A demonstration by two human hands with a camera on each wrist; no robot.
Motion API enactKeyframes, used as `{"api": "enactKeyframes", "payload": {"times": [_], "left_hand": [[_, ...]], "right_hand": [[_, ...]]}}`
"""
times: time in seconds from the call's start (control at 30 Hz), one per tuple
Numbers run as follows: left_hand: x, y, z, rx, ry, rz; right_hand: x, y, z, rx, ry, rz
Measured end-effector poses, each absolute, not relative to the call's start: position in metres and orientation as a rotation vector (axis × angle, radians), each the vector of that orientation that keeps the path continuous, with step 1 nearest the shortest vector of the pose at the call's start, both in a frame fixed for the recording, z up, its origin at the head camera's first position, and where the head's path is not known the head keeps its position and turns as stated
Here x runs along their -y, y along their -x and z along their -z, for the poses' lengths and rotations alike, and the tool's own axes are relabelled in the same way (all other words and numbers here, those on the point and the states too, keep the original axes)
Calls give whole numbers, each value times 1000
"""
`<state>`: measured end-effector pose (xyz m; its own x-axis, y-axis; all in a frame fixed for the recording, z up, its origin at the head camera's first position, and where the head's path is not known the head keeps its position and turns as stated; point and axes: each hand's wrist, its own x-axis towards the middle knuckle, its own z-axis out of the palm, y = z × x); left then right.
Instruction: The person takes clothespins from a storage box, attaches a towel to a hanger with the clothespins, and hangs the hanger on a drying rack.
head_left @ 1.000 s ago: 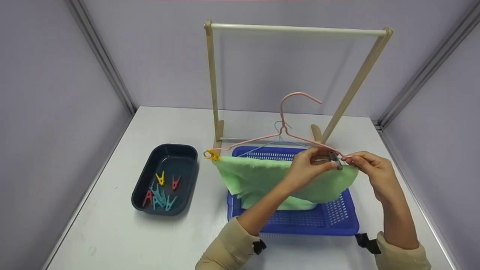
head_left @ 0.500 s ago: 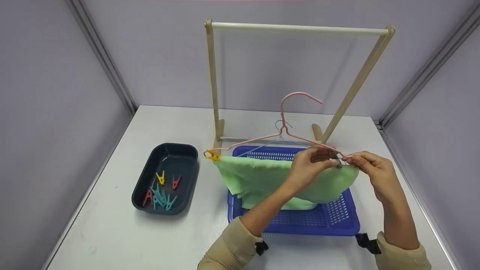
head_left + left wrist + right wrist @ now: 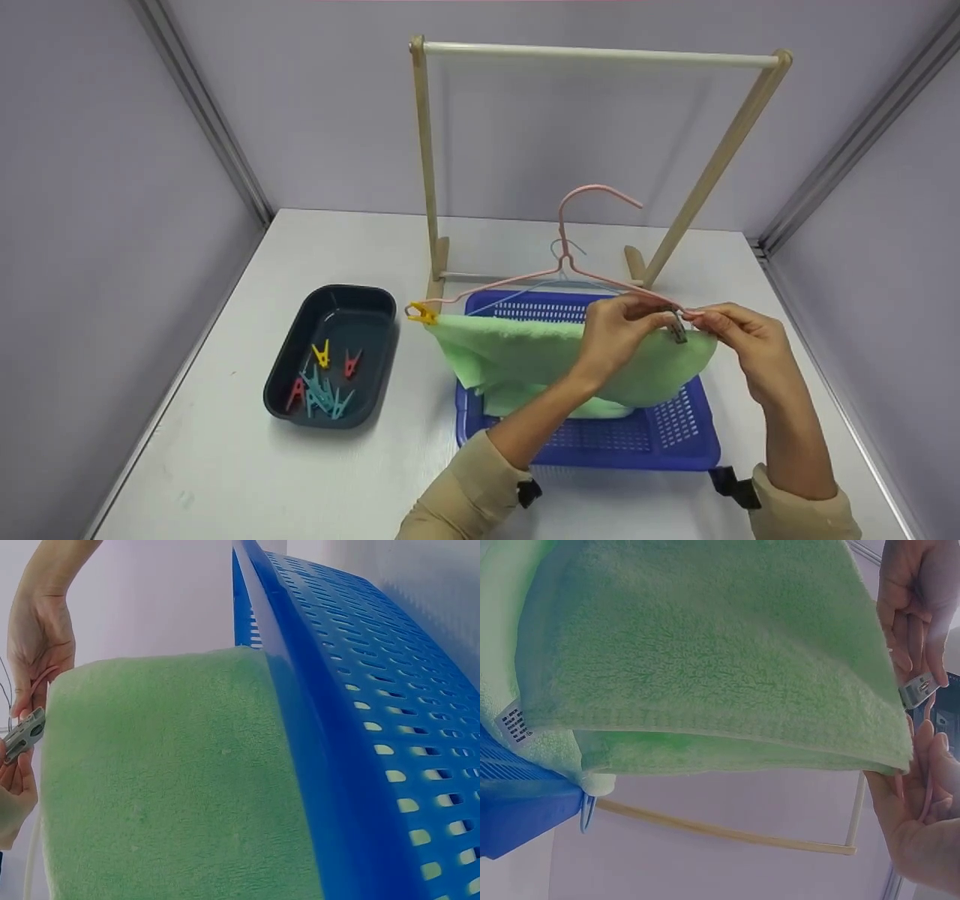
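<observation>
A pale green towel (image 3: 517, 345) hangs folded over the bottom bar of a pink clothes hanger (image 3: 510, 281). At its left end a yellow clothespin (image 3: 423, 313) clips towel and hanger together. Near the other end, my left hand (image 3: 611, 334) pinches a grey clothespin (image 3: 678, 327) at the towel's top edge; the left wrist view shows this clothespin (image 3: 25, 736) close up. My right hand (image 3: 742, 337) grips the right end of the hanger beside it. In the right wrist view, the towel (image 3: 705, 652) drapes down from both hands.
Below the towel stands a blue perforated basket (image 3: 600, 454) with more green cloth and a light blue hanger (image 3: 517, 295). A dark tray (image 3: 385, 330) at left holds several clothespins (image 3: 319, 394). Behind rises a wooden rack with a white rail (image 3: 600, 52).
The grey clothespin has tipped slightly and sits a little lower over the towel's edge, with my left fingers still at it. The right hand keeps its place on the hanger.
</observation>
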<state>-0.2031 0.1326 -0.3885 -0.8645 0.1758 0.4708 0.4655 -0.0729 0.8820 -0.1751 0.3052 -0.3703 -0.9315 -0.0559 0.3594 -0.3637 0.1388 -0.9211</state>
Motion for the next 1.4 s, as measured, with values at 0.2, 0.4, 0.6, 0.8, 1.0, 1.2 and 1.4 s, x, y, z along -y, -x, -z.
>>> {"api": "enactKeyframes", "payload": {"times": [0.2, 0.4, 0.6, 0.8, 1.0, 1.2, 1.4], "left_hand": [[-134, 204, 384, 2012, 706, 1998], [-137, 208, 390, 2109, 784, 1795], [-136, 206, 392, 2228, 824, 1702], [-133, 205, 394, 2244, 886, 1575], [-116, 200, 394, 2239, 911, 1510], [-87, 189, 383, 2200, 981, 1527], [-41, 179, 362, 1932, 982, 1594]], "right_hand": [[-302, 175, 370, 2143, -467, -1894], [-301, 175, 371, 2122, -439, -1906], [-302, 176, 373, 2147, -394, -1877], [-303, 176, 373, 2143, -374, -1883], [-304, 176, 373, 2109, -375, -1904], [-306, 176, 374, 2088, -373, -1918], [-308, 175, 374, 2083, -367, -1921]]}}
